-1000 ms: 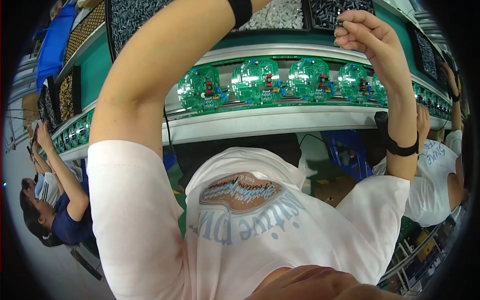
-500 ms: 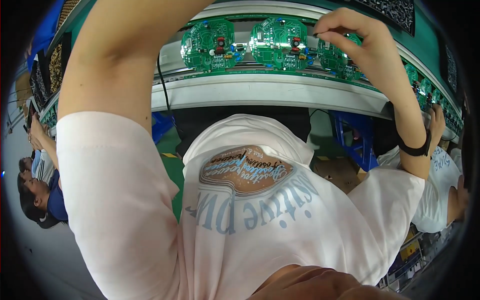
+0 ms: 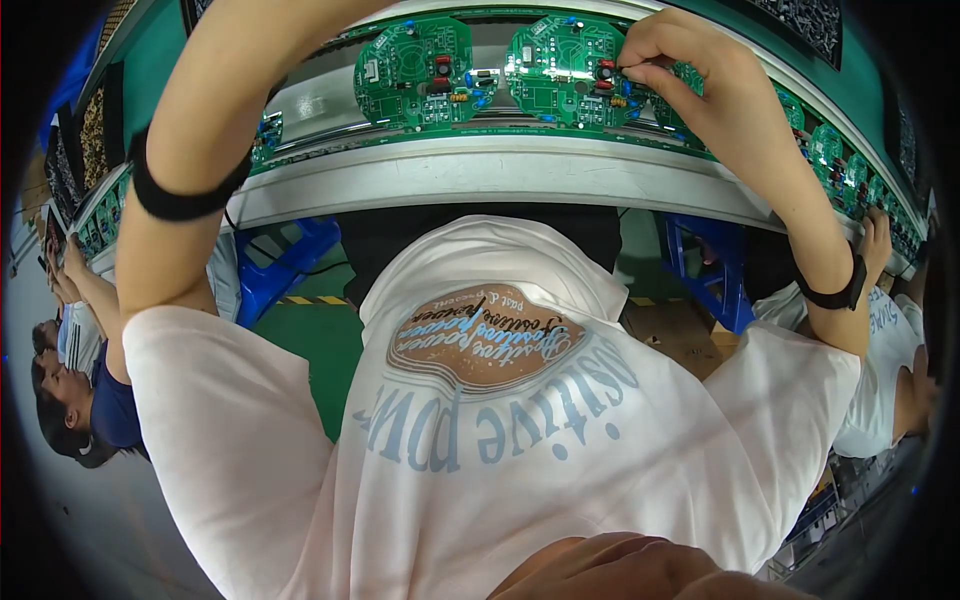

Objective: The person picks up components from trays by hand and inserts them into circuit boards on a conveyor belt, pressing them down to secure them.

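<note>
My right hand is closed in a pinch at the right edge of a green circuit board. Its fingertips are beside a black round part and red parts on that board; whatever is between them is too small to make out. Another green circuit board lies to the left, fitted with red, blue and striped parts. A further board is partly covered by my right hand. My left forearm runs out past the top edge, so the left hand is not visible.
The boards sit along a pale metal rail that curves across the bench. Dark trays of small parts stand beyond it. Blue stools are below the bench. Other people work at both sides, with one person's hand at the far right.
My right hand has come to the right edge of the middle board, where before it was over the board farther right. The left arm has swung leftward, and its black band now shows.
</note>
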